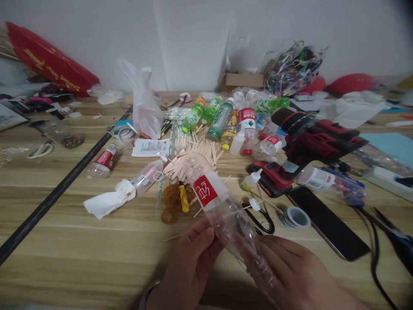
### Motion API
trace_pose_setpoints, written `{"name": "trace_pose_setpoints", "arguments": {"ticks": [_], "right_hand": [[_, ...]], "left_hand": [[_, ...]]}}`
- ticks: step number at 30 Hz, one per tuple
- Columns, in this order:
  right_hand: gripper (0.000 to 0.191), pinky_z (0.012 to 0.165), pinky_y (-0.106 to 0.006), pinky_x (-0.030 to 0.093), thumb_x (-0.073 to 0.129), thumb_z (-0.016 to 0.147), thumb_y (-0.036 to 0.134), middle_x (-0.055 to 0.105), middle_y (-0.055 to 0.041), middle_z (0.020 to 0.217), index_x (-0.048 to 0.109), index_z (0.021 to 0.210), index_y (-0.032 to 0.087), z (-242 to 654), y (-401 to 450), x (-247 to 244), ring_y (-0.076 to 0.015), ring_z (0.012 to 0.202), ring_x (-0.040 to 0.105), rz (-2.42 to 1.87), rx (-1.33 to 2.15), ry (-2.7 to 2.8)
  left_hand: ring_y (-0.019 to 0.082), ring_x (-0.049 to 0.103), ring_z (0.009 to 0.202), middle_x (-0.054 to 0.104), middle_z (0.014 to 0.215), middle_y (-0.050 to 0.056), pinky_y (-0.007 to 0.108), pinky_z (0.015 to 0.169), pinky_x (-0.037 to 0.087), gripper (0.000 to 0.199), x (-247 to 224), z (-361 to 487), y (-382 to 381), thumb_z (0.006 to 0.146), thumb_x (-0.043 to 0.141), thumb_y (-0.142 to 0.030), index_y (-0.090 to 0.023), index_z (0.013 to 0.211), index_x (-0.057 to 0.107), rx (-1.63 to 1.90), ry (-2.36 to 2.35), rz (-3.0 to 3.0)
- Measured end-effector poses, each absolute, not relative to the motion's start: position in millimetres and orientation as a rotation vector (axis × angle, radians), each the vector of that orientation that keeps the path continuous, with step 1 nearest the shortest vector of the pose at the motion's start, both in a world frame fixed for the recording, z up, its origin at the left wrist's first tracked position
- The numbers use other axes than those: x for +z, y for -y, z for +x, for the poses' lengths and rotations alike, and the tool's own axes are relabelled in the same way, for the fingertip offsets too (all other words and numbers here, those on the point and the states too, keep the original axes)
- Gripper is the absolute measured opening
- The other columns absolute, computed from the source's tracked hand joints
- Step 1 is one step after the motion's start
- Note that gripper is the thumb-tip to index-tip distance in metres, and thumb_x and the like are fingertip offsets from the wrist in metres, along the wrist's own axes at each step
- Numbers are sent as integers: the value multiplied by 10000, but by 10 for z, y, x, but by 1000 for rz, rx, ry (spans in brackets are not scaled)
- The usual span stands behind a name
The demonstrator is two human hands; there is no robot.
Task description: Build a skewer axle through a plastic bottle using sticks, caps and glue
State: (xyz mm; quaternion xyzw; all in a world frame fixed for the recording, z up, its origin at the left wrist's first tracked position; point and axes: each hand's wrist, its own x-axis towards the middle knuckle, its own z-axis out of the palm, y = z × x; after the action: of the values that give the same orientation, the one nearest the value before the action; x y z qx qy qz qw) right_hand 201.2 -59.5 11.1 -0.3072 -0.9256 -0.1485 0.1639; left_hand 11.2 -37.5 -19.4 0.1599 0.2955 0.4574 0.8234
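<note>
Tilted over the near part of the table is a clear plastic bottle [234, 221] with a red and white label, its far end pointing away from me. My left hand [193, 258] grips its side, thumb and fingers pressed against the plastic just below the label. Farther down, my right hand [293, 271] is wrapped round the bottle's near part. Just beyond the bottle lies a heap of wooden craft sticks [177, 165], partly hidden by it. Brown rubber bands [171, 200] are left of the bottle, beside a yellow balloon-like piece [183, 199].
A red cordless drill [309, 137] stands at the right, near a black phone [327, 221] and a tape roll [294, 217]. Several drink bottles [221, 120] cluster behind the sticks. A black strip [64, 187] crosses the wooden table [106, 249] at left. Scissors [393, 232] lie far right.
</note>
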Motion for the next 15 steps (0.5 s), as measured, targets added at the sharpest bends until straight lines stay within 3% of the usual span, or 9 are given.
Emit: {"name": "trace_pose_setpoints", "arguments": {"ticks": [4,10,15], "right_hand": [[407,685,-363,635,369,863,-11,785,-147,914,686,1103,76,2012,634,89,-253,784,752,-874,-468,2688],[434,641,-359,624,378,845,-20,773,-120,823,658,1163,72,1995,618,146,-239,712,733,-886,-354,2623],[370,689,-322,603,355,924,-1,773,-105,864,610,1184,65,2044,570,207,-204,754,736,-905,-295,2585]], "left_hand": [[240,666,1056,759,1080,76,358,1007,494,264,-273,109,386,800,803,-387,-192,977,788,990,-628,357],[248,672,1001,735,1040,53,348,927,524,343,-284,121,359,725,842,-468,-244,967,750,964,-703,408],[154,640,768,688,823,6,251,736,521,300,-269,62,373,731,849,-441,-206,789,672,978,-789,492]]}}
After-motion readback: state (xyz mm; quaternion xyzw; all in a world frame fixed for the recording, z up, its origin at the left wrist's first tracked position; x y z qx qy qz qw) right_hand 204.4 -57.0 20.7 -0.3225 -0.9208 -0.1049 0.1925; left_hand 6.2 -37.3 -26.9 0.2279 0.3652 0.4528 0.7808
